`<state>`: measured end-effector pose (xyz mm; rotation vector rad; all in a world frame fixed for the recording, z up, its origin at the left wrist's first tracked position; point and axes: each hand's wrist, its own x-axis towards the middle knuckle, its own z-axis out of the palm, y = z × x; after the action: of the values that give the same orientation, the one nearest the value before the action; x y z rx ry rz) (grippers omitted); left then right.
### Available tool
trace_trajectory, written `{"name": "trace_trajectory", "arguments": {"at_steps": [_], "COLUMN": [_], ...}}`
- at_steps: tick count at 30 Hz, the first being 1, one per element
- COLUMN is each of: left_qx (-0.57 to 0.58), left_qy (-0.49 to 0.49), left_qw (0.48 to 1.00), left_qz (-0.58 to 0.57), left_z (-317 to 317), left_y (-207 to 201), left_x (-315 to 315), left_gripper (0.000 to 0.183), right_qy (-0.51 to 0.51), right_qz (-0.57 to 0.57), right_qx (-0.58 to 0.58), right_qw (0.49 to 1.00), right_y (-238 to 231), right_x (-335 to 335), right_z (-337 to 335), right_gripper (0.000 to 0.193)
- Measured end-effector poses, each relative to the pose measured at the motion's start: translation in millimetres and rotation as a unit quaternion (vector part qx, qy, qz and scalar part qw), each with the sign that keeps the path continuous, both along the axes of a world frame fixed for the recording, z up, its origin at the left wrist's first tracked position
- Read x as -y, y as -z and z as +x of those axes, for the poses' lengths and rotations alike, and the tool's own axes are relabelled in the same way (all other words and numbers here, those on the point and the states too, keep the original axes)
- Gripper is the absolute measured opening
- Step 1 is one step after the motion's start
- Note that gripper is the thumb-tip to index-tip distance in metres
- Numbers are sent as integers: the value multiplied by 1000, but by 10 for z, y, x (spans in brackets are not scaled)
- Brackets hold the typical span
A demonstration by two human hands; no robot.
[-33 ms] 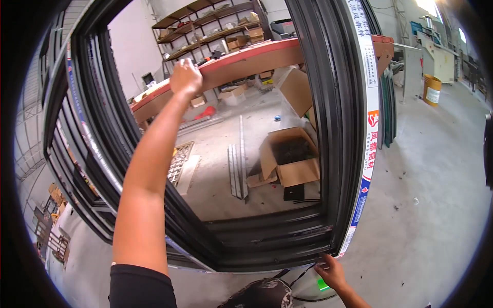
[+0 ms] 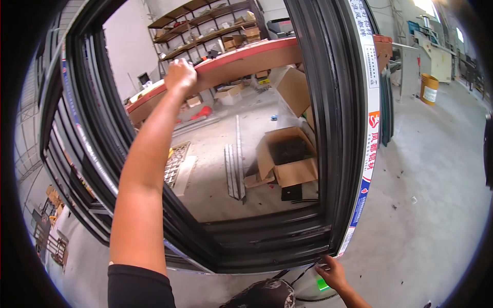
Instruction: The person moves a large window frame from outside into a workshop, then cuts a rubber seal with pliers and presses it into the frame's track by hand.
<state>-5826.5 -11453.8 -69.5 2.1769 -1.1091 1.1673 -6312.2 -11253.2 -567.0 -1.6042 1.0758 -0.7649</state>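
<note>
A large black aluminium window frame [image 2: 267,246] stands upright in front of me, with a white printed film strip [image 2: 367,138] down its right side. My left hand [image 2: 179,74] reaches up high through the frame's opening. It is closed on the edge of a long reddish-brown beam [image 2: 246,59] behind the frame. My right hand [image 2: 331,272] is low, with its fingers gripping the frame's lower right corner.
Beyond the frame, an open cardboard box [image 2: 287,159], long metal strips [image 2: 233,164] and a patterned grille [image 2: 174,164] lie on the concrete floor. Shelving [image 2: 205,25] stands at the back and a yellow-and-white drum [image 2: 429,88] at the right. Below me is a dark rounded object [image 2: 264,295].
</note>
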Motion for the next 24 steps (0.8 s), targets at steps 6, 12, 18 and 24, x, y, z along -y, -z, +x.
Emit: {"name": "trace_trajectory", "arguments": {"at_steps": [6,12,18,24], "left_qx": [-281,19,-319,-684], "left_qy": [301,216,455,443], "left_qw": [907,974,796,526], "left_qz": [91,-69,-241,245], "left_z": [455,900,-2035,-2317], "left_y": [-127,-238,2213,3983], "left_x": [549,529,-1107,-2296], "left_gripper": [35,45,41,35], "right_qy": [70,27,77,87], "right_qz": [54,88,-11,-80], "right_qx": [-128,-58,54,67], "right_qw": [988,994,996,991], "right_y": [216,24,-207,-365], "right_x": [-59,-91,-215,-240], "right_z": [-512,-84,-123,262], "right_gripper": [36,35,36,81]}}
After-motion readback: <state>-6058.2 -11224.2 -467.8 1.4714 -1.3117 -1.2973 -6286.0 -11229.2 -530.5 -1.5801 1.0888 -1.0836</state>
